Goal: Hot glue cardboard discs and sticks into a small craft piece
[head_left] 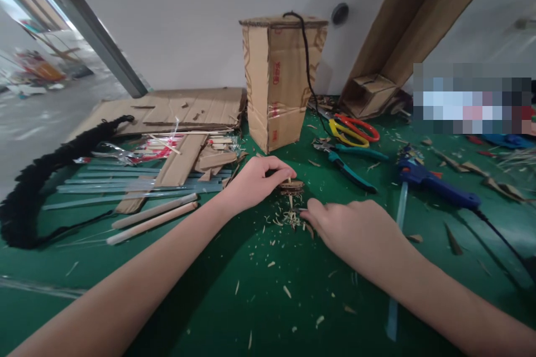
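Cardboard stack (292,188) sits between left hand (260,181), pinching its stick (291,199), and right hand (349,222), closed around a mostly hidden tool (302,210). Shavings (288,218) lie below; we judge this paring and advise short, light strokes away from the left hand.

Cardboard piece (293,187) before box (257,86) (pliers (335,157) at right)

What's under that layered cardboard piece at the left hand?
Below the layered cardboard, a thin stick end shows above pale shavings on the green table. The cardboard's underside and whatever is directly beneath are covered.
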### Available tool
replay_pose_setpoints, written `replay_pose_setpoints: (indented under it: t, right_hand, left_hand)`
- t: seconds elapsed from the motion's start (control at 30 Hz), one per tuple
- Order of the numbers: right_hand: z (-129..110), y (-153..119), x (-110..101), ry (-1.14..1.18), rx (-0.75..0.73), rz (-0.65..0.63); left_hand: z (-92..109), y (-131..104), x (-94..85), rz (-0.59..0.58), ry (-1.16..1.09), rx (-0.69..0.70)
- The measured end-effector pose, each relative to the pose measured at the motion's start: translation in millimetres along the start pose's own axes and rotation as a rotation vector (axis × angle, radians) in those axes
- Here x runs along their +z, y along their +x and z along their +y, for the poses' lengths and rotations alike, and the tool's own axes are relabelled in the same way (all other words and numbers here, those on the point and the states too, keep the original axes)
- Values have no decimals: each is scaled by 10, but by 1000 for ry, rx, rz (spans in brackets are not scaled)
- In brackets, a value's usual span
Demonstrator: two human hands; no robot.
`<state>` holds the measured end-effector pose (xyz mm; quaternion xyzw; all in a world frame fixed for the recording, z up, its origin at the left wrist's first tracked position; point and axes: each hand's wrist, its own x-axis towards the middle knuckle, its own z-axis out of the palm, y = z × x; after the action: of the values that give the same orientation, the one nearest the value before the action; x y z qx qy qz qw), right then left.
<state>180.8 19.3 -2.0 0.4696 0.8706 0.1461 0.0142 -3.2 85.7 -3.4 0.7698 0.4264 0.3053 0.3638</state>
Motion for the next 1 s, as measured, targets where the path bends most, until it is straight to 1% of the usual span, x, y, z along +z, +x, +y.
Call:
replay_pose_setpoints:
  t: [0.13,0.27,0.43,0.8,0.9,1.0]
  right_hand:
    - [12,33,32,-20,25,59]
    - [6,40,42,-8,43,77]
    - [-27,39,19,-22,86,23]
    - [-82,45,-25,40,60,-94]
    - [-67,47,-34,54,56,-89]
    - [-21,57,-47,94,-2,-69]
  left_hand:
    - [-15,-6,4,-11,3,2]
    - [-14,-10,-1,-23,11,-4]
    - [-17,-4,1,-14,8,4]
    - [-7,-8,-5,-13,0,9]
    - [-17,-3,3,-7,1,12]
    - [-14,2,10,0,7,2]
